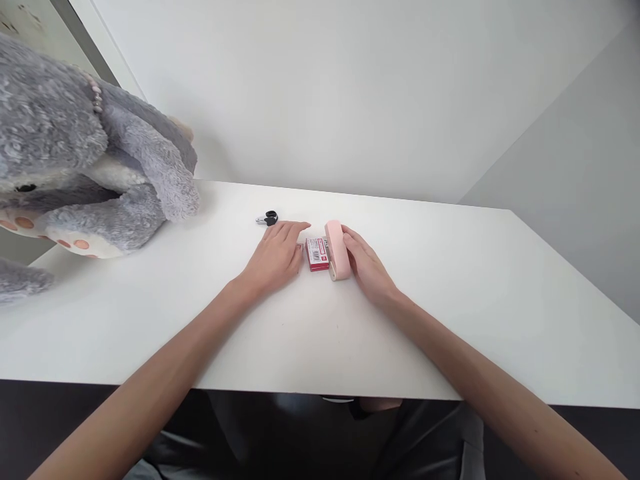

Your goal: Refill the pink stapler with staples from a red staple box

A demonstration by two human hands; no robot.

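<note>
A pink stapler (338, 249) lies on the white table (450, 320), with a small red staple box (317, 253) touching its left side. My right hand (367, 265) rests against the stapler's right side, fingers stretched along it, holding nothing. My left hand (276, 257) lies flat on the table just left of the red box, fingers extended and slightly apart. A small black and silver staple remover (268, 218) sits a little beyond my left fingertips.
A large grey plush elephant (85, 180) sits on the table's far left corner. White walls stand behind and to the right. The table's front edge runs near my body, with dark clothing below it.
</note>
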